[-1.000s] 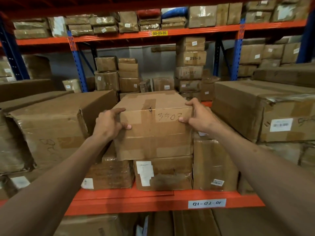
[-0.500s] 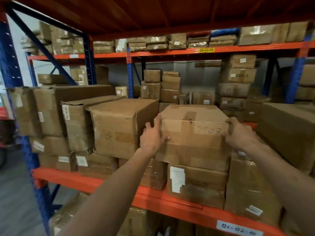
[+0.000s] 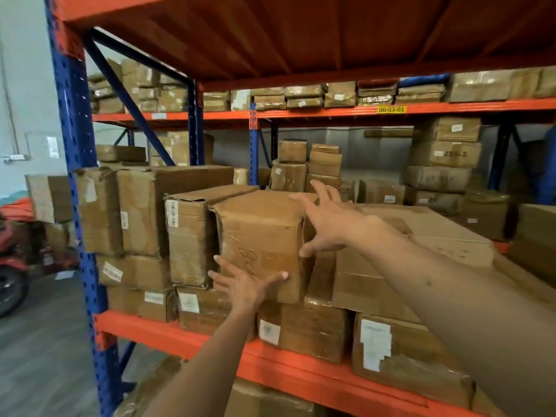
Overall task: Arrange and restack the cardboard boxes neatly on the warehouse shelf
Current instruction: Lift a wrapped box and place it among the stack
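A dented brown cardboard box (image 3: 258, 233) stands on top of lower boxes on the orange shelf (image 3: 210, 341). My left hand (image 3: 243, 284) lies flat against the lower front face of this box, fingers spread. My right hand (image 3: 328, 219) reaches across to its upper right edge, fingers apart, touching the top corner. To the right lies the flat taped box (image 3: 427, 236) with handwritten numbers, with no hand on it. A taller box with a barcode label (image 3: 188, 236) stands directly left of the dented box.
More boxes (image 3: 141, 212) fill the shelf to the left, and lower boxes (image 3: 304, 329) carry the top row. A blue upright post (image 3: 79, 206) marks the rack's left end. Stacks (image 3: 445, 158) stand on the rack behind. A red vehicle (image 3: 12, 266) stands on the floor at left.
Both hands left the numbered box and moved left onto the dented box beside it. The view swung left and showed more of the rack's end and the floor.
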`<state>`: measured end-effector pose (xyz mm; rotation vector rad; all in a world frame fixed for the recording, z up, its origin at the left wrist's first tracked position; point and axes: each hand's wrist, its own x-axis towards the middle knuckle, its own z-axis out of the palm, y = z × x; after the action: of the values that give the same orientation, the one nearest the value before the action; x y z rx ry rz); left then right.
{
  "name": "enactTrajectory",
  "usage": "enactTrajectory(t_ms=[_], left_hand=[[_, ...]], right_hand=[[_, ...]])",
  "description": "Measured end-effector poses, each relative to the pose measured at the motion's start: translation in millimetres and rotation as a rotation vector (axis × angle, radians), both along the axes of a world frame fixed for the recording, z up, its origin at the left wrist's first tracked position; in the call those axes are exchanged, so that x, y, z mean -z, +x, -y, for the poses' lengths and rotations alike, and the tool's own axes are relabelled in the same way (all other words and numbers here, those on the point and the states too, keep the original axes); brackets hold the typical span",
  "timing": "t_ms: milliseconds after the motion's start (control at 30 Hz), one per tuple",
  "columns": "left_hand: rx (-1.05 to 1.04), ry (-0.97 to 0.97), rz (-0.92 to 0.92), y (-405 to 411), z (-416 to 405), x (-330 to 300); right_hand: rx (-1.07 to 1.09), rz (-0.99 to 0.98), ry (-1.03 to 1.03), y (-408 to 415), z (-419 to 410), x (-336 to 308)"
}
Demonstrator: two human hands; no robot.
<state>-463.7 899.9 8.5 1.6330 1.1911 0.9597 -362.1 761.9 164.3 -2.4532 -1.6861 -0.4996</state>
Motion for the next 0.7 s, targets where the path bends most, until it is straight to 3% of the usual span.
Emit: enactTrajectory(t_ms=[133,267,400,700], left_hand=[[0.240,-0.230,0.140,-21,-42,18],[0.347,-0.207,0.221,-22,-76,30],[0.325,-0.187,0.291,-20,-86,20],[0.350,0.088,0.139,-20,-110,-49]], right_hand=[[0.065,-0.148,-0.105,-20,-76,9],[0.128,-0.160,-0.139,-19,-111,25],[0.132,0.030,0.006,-10,-109,50],[0.278,-0.297,0.437,1,-86,72]])
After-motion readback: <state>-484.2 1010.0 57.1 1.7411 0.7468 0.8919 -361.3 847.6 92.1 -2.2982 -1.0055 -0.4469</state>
